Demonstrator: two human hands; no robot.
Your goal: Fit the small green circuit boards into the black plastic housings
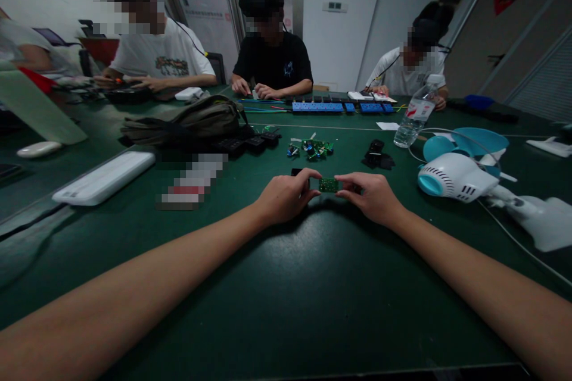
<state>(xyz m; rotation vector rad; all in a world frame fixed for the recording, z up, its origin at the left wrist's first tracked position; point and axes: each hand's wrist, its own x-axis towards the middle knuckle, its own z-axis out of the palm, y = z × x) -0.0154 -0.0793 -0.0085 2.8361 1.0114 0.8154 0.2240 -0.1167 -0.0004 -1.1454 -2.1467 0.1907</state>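
Observation:
A small green circuit board (329,185) is held up between my two hands, just above the dark green table (333,286). My left hand (288,195) pinches its left edge between thumb and fingers. Its right edge is gripped by my right hand (370,195) in the same way. Behind my left fingers a small black piece (300,172) shows in part. Farther back lies a pile of green circuit boards (316,149) with blue and silver parts on them. To the right of that pile sit several black plastic pieces (378,156).
At right stand a white and blue fan (460,175) and a water bottle (413,116). A dark bag (187,122) and a white power strip (107,178) lie at left. Blue terminal strips (324,107) run across the back, where several people sit working.

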